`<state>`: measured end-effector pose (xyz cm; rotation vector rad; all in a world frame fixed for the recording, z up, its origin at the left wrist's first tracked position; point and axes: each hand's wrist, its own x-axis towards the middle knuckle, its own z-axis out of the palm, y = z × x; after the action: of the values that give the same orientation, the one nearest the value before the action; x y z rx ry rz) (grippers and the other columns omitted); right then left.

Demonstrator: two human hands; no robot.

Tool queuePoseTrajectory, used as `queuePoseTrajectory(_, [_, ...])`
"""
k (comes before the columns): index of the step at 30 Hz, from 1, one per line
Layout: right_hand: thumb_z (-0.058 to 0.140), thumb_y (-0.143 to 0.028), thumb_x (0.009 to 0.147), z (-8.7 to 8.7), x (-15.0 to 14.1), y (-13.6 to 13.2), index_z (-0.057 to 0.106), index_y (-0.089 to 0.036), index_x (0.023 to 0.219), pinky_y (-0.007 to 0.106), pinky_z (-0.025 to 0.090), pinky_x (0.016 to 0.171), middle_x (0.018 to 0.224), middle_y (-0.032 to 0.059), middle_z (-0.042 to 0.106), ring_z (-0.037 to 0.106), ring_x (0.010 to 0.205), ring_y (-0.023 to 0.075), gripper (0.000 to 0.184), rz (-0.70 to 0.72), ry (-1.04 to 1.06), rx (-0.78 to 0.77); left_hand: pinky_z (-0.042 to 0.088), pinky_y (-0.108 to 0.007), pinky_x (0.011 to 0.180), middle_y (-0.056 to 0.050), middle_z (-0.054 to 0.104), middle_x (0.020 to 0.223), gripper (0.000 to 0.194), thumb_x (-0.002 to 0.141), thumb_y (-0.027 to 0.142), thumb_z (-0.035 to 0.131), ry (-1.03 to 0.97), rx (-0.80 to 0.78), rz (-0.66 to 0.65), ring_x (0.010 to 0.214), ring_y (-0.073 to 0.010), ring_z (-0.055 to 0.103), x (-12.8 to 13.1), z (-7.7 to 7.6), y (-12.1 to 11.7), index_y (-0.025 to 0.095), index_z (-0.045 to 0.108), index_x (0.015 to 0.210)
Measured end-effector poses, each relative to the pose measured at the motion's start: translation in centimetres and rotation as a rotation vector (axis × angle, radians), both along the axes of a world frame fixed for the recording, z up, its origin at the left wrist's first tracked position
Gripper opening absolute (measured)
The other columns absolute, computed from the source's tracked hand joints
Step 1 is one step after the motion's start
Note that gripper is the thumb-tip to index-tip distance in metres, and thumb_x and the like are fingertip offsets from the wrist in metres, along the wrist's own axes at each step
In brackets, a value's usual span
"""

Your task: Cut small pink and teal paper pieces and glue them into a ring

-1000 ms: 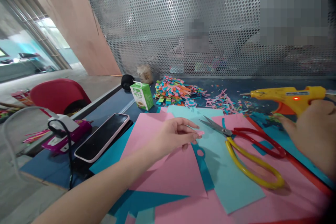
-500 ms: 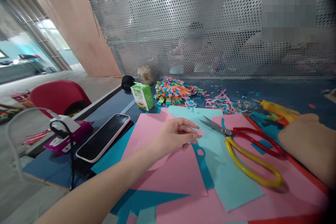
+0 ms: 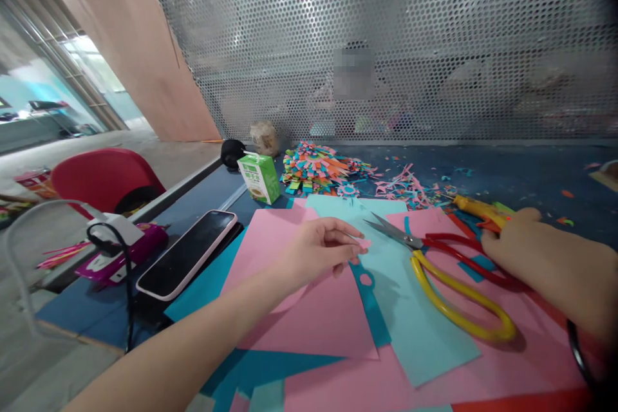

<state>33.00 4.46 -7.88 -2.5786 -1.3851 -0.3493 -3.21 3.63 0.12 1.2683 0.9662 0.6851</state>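
Observation:
Over the pink paper sheet [image 3: 299, 322], my left hand [image 3: 323, 248] pinches a small pink paper piece [image 3: 365, 244] between thumb and fingertips. My right hand [image 3: 526, 248], at the right, is wrapped round a yellow glue gun [image 3: 483, 209] with an orange trigger; its nozzle points left. A black cord [image 3: 579, 357] shows below my right wrist. Between the hands lie scissors [image 3: 410, 241] with one red and one yellow handle, blades slightly apart. They rest on light blue paper [image 3: 425, 328]. A teal strip with a ring-shaped end [image 3: 365, 279] lies just below my left fingertips.
Colourful fringed paper [image 3: 313, 167] and loose scraps [image 3: 408, 187] lie towards the back. A green drink carton [image 3: 261, 179], a phone [image 3: 188, 254] and a purple power strip [image 3: 120, 254] stand or lie at the left. Perforated metal [image 3: 270, 45] closes the far edge, with a person behind it.
My right hand has moved left with the glue gun, nearer the scissors. The cord has come into view. My left hand keeps its pinch on the pink piece.

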Motion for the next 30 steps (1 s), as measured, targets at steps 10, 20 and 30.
queuePoseTrajectory(10, [0.029,-0.044,0.090,4.6,-8.0,-3.1,0.059,-0.014,0.095,0.048,0.052,0.071,0.095,0.0210,0.063,0.064,0.091,0.0374,0.043,0.653,-0.201,0.180,0.038,-0.021,0.049,0.000,0.067,0.070,0.018,0.071,0.018,0.074,0.013,0.022,0.023,0.051,-0.0068,0.054,0.0,-0.1,0.0,0.013,0.064,0.086])
queuePoseTrajectory(20, [0.049,-0.033,0.095,2.3,-16.0,-5.5,0.057,-0.018,0.119,0.050,0.055,0.080,0.111,0.0117,0.067,0.063,0.100,0.0309,0.030,1.295,0.073,0.183,0.039,-0.020,0.047,0.000,0.065,0.070,0.020,0.075,0.022,0.071,0.035,0.099,-0.002,0.049,-0.0060,0.052,0.2,-1.2,0.6,0.012,0.062,0.089])
queuePoseTrajectory(30, [0.056,-0.010,0.087,3.1,-16.9,-5.8,0.063,-0.022,0.097,0.041,0.049,0.084,0.102,0.0048,0.068,0.061,0.094,0.0233,0.017,1.283,0.389,0.034,0.039,-0.020,0.047,0.000,0.066,0.072,0.024,0.070,0.023,0.075,-0.009,0.124,-0.020,0.049,-0.0056,0.051,0.3,-2.2,1.0,0.013,0.062,0.088])
